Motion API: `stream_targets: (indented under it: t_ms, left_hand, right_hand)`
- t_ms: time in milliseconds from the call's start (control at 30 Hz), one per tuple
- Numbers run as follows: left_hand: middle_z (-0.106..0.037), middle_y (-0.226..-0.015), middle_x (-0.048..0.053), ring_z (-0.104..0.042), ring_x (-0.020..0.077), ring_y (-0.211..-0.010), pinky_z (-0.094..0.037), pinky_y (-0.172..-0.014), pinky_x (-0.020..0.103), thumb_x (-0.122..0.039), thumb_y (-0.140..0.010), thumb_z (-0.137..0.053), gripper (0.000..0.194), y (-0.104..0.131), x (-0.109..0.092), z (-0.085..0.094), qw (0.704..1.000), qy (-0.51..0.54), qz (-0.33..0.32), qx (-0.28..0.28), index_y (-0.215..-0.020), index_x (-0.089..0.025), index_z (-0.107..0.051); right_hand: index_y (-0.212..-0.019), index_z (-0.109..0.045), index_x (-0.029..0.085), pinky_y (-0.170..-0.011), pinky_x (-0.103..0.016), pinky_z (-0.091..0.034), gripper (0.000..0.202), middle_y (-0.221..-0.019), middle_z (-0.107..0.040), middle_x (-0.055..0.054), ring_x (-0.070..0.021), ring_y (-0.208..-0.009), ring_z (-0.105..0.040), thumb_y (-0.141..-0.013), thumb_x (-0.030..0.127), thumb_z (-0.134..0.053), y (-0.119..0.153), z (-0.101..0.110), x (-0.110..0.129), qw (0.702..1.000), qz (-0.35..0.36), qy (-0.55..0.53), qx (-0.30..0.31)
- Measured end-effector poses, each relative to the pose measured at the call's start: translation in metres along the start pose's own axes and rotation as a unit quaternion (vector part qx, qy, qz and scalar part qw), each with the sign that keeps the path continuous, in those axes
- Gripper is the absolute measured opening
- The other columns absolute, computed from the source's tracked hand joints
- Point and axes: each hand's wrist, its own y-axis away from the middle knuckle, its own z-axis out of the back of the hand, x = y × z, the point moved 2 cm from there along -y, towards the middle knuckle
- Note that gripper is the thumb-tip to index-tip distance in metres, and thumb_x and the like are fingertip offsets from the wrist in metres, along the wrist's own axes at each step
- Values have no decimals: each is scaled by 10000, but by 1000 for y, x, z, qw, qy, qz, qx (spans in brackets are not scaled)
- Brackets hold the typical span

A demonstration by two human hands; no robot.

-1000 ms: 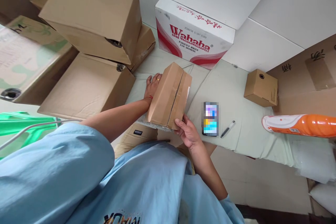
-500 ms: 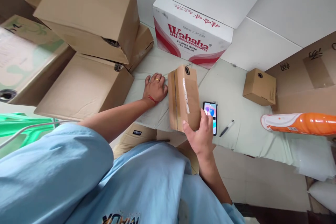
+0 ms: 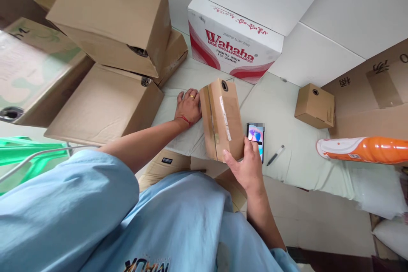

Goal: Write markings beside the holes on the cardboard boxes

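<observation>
A brown cardboard box [image 3: 234, 114], with a tape strip and a white label, stands slightly tilted on the pale green cloth. My right hand [image 3: 247, 163] grips its near right corner, the thumb on the near edge and the fingers along the right side. Just left of the box, my left hand [image 3: 189, 106] lies flat on the cloth with its fingers stretched out; the box hides its fingertips partly. To the right of the box lie a phone [image 3: 255, 132] with its screen lit and a pen [image 3: 276, 155].
Large cardboard boxes [image 3: 108, 12] are stacked at the left. A white and red Wahaha carton [image 3: 236, 42] stands at the back by the wall. A small brown box [image 3: 314, 106] and an orange bottle [image 3: 366, 149] are at the right. The cloth-covered table [image 3: 277, 106] ends near my lap.
The box has turned and tilted a little, its far end shifting left toward my left hand. My right hand has moved slightly right and down with it. My left hand stays in place.
</observation>
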Motion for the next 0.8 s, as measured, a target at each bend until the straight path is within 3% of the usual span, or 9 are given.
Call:
stream_targets:
  t_ms: [133,200,267,333,433,500,567,667,800]
  left_hand:
    - [-581,-1599,240,-430,389,-1592,-220,-1341,639,-320,-1018,-423,509,0,-3,2,1000,-2,-1,-7,-1427,-120,-651]
    - [-579,-1600,245,-432,388,-1593,-224,-1340,641,-310,-1011,-425,501,0,-4,3,1000,-2,-1,-8,-1410,-115,-657]
    - [-581,-1600,242,-434,383,-1593,-227,-1341,641,-305,-1009,-421,496,1,-5,3,1000,-2,0,-8,-1406,-122,-656]
    - [-581,-1601,240,-434,381,-1595,-226,-1342,642,-305,-1009,-417,496,1,-5,3,1000,-2,1,-7,-1405,-126,-655]
    - [-578,-1605,238,-432,381,-1596,-226,-1344,643,-305,-1007,-421,496,0,-5,3,1000,-4,3,-7,-1408,-126,-652]
    - [-578,-1608,234,-434,379,-1596,-231,-1344,641,-305,-1005,-428,493,0,-5,3,1000,-4,5,-6,-1408,-131,-653]
    - [-579,-1608,230,-435,378,-1596,-232,-1345,640,-303,-1004,-432,490,0,-5,4,1000,-2,6,-5,-1408,-137,-655]
    - [-586,-1602,221,-436,375,-1593,-234,-1346,640,-307,-1004,-434,485,0,-5,4,1000,0,5,-6,-1407,-153,-657]
    - [-588,-1598,220,-438,373,-1593,-233,-1346,634,-316,-1001,-437,483,0,-5,4,1000,-1,5,-7,-1398,-153,-658]
  right_hand:
    - [-1232,-670,196,-932,-516,-597,705,-1170,-740,-144,-330,-1066,-698,-767,716,-778,-6,9,-23,986,-89,-125,67]
    - [-1166,-675,217,-851,-451,-601,668,-1113,-759,-112,-290,-987,-705,-721,691,-823,-4,7,-29,957,-133,-247,76]
    - [-1102,-690,234,-757,-394,-590,589,-1041,-768,-87,-270,-942,-713,-736,677,-820,1,0,-29,900,-169,-391,93]
    - [-1056,-710,254,-646,-340,-553,503,-977,-770,-62,-250,-881,-719,-775,660,-806,7,-7,-22,822,-212,-515,117]
    - [-1070,-723,275,-504,-257,-439,480,-962,-785,-32,-205,-778,-701,-750,602,-869,15,-12,-5,706,-281,-635,139]
    - [-1073,-720,276,-461,-220,-369,516,-946,-791,-17,-171,-708,-656,-699,567,-924,17,-12,5,652,-302,-681,141]
    - [-1038,-714,267,-437,-209,-324,511,-885,-780,-3,-132,-606,-560,-682,559,-936,18,-10,11,632,-307,-698,139]
    - [-990,-709,258,-425,-216,-298,467,-790,-742,16,-92,-510,-389,-714,581,-904,17,-7,14,629,-304,-700,152]
    - [-1052,-719,259,-424,-206,-233,513,-823,-739,18,-71,-500,-261,-765,663,-853,14,-5,14,619,-291,-707,180]
